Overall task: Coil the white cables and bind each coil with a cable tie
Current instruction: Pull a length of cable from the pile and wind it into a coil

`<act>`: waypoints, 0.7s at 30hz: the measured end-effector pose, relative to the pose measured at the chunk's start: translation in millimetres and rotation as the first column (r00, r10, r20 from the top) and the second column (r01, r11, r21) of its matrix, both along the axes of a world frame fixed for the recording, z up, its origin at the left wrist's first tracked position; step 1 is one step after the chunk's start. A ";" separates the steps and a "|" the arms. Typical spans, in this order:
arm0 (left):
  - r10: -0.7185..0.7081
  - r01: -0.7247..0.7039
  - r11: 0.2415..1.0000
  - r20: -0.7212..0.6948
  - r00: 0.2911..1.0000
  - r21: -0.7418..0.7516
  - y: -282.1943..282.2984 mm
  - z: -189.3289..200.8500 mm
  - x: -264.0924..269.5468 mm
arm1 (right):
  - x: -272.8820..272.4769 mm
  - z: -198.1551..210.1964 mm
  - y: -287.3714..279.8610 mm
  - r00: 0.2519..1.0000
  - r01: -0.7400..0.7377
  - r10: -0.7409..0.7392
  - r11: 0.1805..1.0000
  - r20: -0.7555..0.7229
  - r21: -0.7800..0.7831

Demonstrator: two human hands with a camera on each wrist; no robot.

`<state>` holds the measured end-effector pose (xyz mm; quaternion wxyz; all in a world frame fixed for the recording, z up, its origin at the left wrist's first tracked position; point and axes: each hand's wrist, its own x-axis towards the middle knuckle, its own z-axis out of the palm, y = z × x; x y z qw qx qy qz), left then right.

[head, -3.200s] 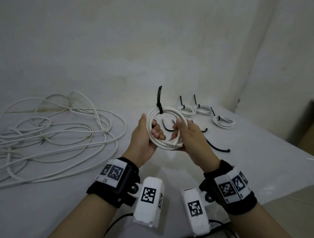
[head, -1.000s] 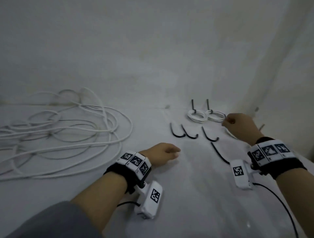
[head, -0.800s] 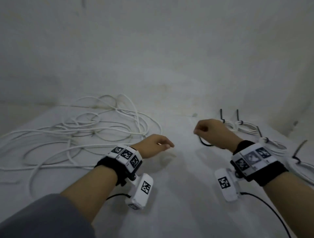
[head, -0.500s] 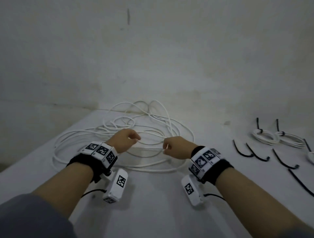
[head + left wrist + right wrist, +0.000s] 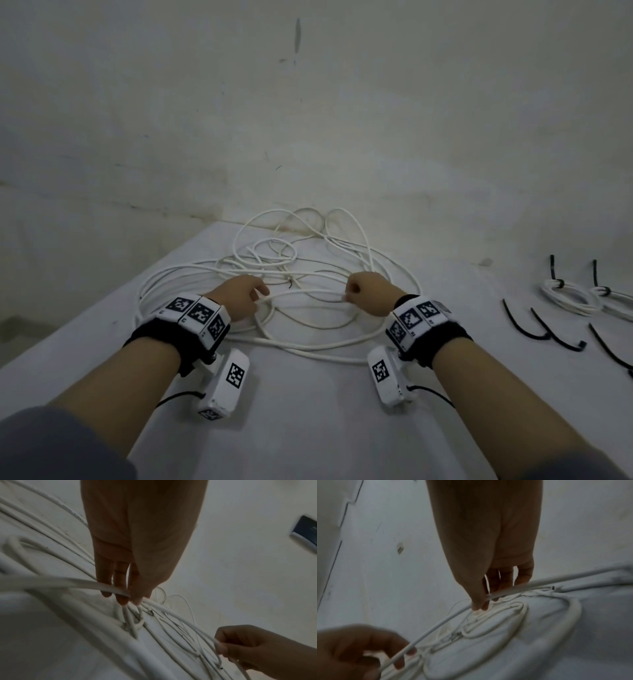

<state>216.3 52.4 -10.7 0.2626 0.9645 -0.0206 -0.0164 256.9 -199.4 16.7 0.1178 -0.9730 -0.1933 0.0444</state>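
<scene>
**Both hands pinch one strand over the loose cable heap**

The left hand (image 5: 239, 296) and the right hand (image 5: 371, 293) are over a loose tangle of white cables (image 5: 274, 260) spread on the white bench (image 5: 308, 428); between them runs a single white strand (image 5: 305, 294), lifted slightly off the heap. The left wrist view shows the left hand's fingers (image 5: 120, 588) curled down with the strand (image 5: 77, 583) pinched at the fingertips against the thumb; the right hand (image 5: 257, 650) appears low in that view, closed on the far part of the same strand. The right wrist view shows the right hand (image 5: 488, 547) with thumb and fingertips (image 5: 477, 601) nipping the strand (image 5: 513, 588) close to its cut end; the left hand (image 5: 359, 650) is blurred at the lower left of that view, gripping the strand where it passes through.

The rest of the tangle lies slack in wide loops, reaching toward the wall (image 5: 308, 120) at the back of the bench; a thin dark wire end (image 5: 290, 283) shows among the loops between the hands.

Well apart to the right, bound coils (image 5: 568, 296) lie near the far edge, each with a black cable tie standing up from it (image 5: 552, 267); just in front of them several loose black cable ties (image 5: 524, 323) lie curved on the bench.
</scene>
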 end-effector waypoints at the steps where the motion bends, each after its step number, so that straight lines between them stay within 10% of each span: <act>1: 0.009 -0.008 0.997 0.011 1.000 -0.073 -0.8 1.9 -1.0 | 0.2 4.3 -7.3 0.999 0.022 -0.026 0.995 0.035 0.099; 9: -0.006 0.059 0.834 0.098 0.995 -0.548 -39.5 37.2 -16.0 | -17.2 34.7 -82.8 0.892 0.078 -0.369 0.696 0.262 0.714; 21: -0.143 0.007 0.097 -0.007 0.990 -0.995 -134.5 51.7 -32.2 | -48.1 38.2 -154.7 0.674 -0.061 -0.646 0.434 0.358 0.899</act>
